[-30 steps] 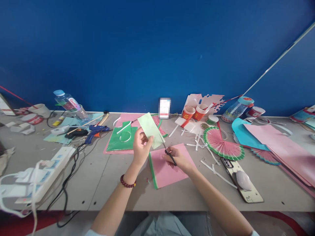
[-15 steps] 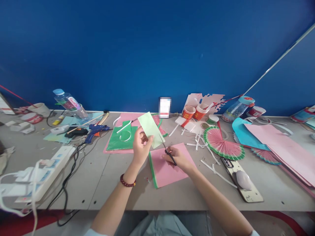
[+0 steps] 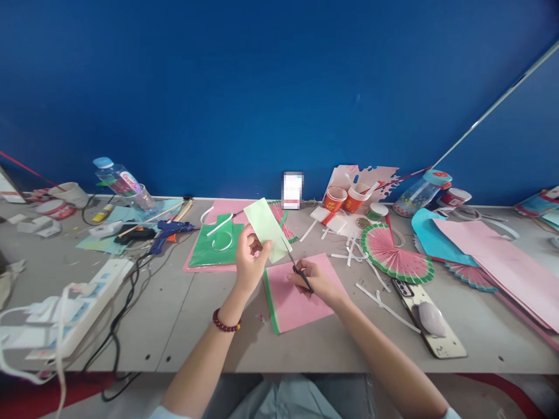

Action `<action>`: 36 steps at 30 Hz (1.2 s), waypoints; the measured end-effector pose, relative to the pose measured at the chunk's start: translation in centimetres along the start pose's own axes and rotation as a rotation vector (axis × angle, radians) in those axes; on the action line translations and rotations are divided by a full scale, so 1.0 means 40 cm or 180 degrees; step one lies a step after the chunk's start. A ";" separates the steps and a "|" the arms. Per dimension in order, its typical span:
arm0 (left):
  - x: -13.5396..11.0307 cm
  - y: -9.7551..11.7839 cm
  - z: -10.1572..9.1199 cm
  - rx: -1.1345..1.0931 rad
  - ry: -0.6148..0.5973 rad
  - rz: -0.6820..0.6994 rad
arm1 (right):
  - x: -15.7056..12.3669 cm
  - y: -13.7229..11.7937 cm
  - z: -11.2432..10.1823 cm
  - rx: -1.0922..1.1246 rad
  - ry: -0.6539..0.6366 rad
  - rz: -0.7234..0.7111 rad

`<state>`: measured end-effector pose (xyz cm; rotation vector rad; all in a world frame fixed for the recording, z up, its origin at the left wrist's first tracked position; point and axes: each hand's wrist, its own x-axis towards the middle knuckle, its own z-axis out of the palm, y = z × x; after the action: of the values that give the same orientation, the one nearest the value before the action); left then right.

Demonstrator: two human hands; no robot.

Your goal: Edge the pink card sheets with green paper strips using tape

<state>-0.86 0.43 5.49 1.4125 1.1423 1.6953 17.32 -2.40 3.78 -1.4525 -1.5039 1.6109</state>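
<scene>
Blue wall [image 3: 244, 105] across the far side; grey worktop [image 3: 174, 331] below it, cluttered at both ends.

Left hand [image 3: 251, 262]: fingers curled, thumb and fingers pinching a light green paper [image 3: 266, 224] near its near edge. Paper held up and tilted, mid-scene, above the worktop. Dark red bead bracelet [image 3: 226, 322] round that wrist.

Right hand [image 3: 318, 280]: grasping black-handled scissors [image 3: 302, 278], blades pointing far and left, overlapping the green paper at its near right corner. Cannot tell how far the blades are parted.

Near, beneath the right hand: pink sheet [image 3: 301, 311] flat on the worktop, green strip [image 3: 270, 305] along its left edge.

Left of the left hand: green packet [image 3: 212, 250] lying on pink paper, a curled white strip on top. Further left, blue glue gun [image 3: 169, 231], a leaning clear bottle [image 3: 124, 183] with a blue cap, and nearer, a white power strip [image 3: 94, 305] with plugs in it.

Right: pleated pink fan [image 3: 413, 262] edged in green, spread open; loose white strips beside it. Just nearer, pale phone [image 3: 449, 347] with a whitish mouse [image 3: 431, 320] resting on it. Far right of centre, red paper cups [image 3: 356, 201], tilted. Far right, pink sheets [image 3: 506, 256] overlapping blue paper [image 3: 437, 238].
</scene>
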 end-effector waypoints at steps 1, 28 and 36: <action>0.000 0.001 0.000 0.0006 -0.0005 0.0007 | 0.000 0.000 0.000 -0.0001 -0.0008 -0.0009; -0.001 0.007 -0.001 0.0049 -0.0064 -0.0017 | 0.005 0.009 0.002 0.0028 -0.0014 0.0066; 0.000 0.009 0.001 0.0012 -0.0058 -0.0028 | 0.000 0.005 0.002 -0.0039 0.0003 0.0067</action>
<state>-0.79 0.28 5.83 1.4204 1.1408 1.6719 17.30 -2.49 3.58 -1.4802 -1.5053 1.6156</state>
